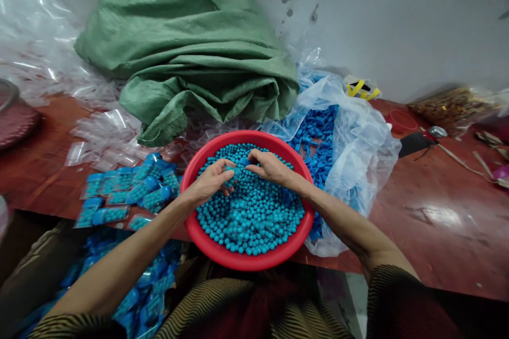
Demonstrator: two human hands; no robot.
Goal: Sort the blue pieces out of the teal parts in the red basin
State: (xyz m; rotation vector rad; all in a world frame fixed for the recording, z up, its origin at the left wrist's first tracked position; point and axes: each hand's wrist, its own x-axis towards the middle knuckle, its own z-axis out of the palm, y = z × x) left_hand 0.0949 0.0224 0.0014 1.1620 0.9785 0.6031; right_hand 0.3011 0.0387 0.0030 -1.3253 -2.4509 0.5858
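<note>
A red basin (199, 167) full of small teal balls (254, 217) sits at the table's front edge. Both my hands are inside it, over the far part of the pile. My left hand (212, 180) is curled with fingers closed around something small and blue among the balls. My right hand (270, 166) meets it, fingers pinched on a small blue piece that I cannot make out. Filled small packets of teal balls with blue caps (127, 190) lie in a heap left of the basin.
A clear plastic bag of blue caps (322, 132) lies right of the basin. A crumpled green sack (191, 42) is behind it. Empty clear packets (103, 137) are scattered left. More filled packets (147, 291) sit in a box below the table's left edge. A bag of brownish bits (453, 106) lies far right.
</note>
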